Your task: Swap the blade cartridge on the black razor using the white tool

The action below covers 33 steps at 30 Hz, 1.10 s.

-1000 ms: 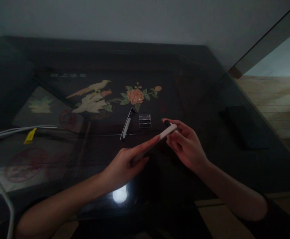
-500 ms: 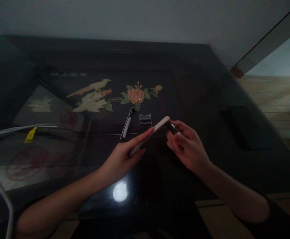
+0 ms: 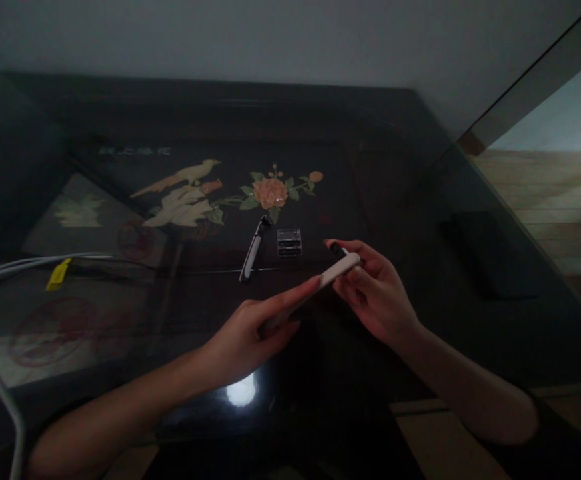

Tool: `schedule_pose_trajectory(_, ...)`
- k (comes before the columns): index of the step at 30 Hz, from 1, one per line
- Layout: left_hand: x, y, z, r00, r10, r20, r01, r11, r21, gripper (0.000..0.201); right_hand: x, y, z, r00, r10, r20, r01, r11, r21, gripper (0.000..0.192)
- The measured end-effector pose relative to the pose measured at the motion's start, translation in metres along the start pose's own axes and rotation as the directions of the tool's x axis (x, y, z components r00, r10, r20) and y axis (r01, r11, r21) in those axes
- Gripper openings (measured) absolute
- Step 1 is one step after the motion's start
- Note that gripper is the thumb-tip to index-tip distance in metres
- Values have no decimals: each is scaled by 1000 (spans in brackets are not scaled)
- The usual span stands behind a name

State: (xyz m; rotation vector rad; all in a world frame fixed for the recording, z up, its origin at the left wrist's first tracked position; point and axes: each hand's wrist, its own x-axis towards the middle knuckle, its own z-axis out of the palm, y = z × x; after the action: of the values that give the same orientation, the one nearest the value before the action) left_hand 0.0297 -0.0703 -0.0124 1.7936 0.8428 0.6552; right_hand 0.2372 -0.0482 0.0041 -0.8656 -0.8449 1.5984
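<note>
My left hand (image 3: pixel 250 333) is closed around a slim white razor handle (image 3: pixel 339 269), its far end slanting up to the right. At that end, my right hand (image 3: pixel 378 290) pinches a small dark razor head (image 3: pixel 337 250) between thumb and fingers. The handle's tip lies against the razor head and right fingertips; whether the two are joined cannot be seen. Beyond my hands, a white-and-black razor (image 3: pixel 252 257) lies on the dark glass tabletop (image 3: pixel 395 193). To its right sits a small clear case (image 3: pixel 289 243) with dark blade cartridges inside.
White cables (image 3: pixel 35 261) with a yellow tag (image 3: pixel 58 275) run in from the left. A flat dark object (image 3: pixel 493 257) lies on the right side of the table. A bird-and-flower picture (image 3: pixel 269 192) decorates the surface, and a wall (image 3: pixel 220 40) rises behind.
The white handle's tip has moved right and down, from beside the razor head to across it at my right fingers. My left hand has followed slightly right and down.
</note>
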Motion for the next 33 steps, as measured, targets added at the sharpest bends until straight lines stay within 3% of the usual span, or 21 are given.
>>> schedule_pose_trajectory(6, 4, -2, -3, 997, -19, -81, 22, 999, 32, 59, 0, 1, -2, 999, 52, -6, -52, 999, 10, 34)
schedule_pose_trajectory(14, 6, -2, -4, 989, -52, -135, 59, 997, 48, 60, -1, 4, -3, 999, 32, 19, -32, 999, 21, 32)
schedule_pose_trajectory(27, 1, 2, 1, 1000, -17, -3, 17, 1000, -2, 61, 1, 0, -2, 1000, -4, -22, 4, 1000, -24, 34)
schedule_pose_trajectory(33, 4, -1, -3, 998, -27, -63, 30, 999, 36, 61, 0, 0, -1, 999, 32, -21, -32, 999, 16, 33)
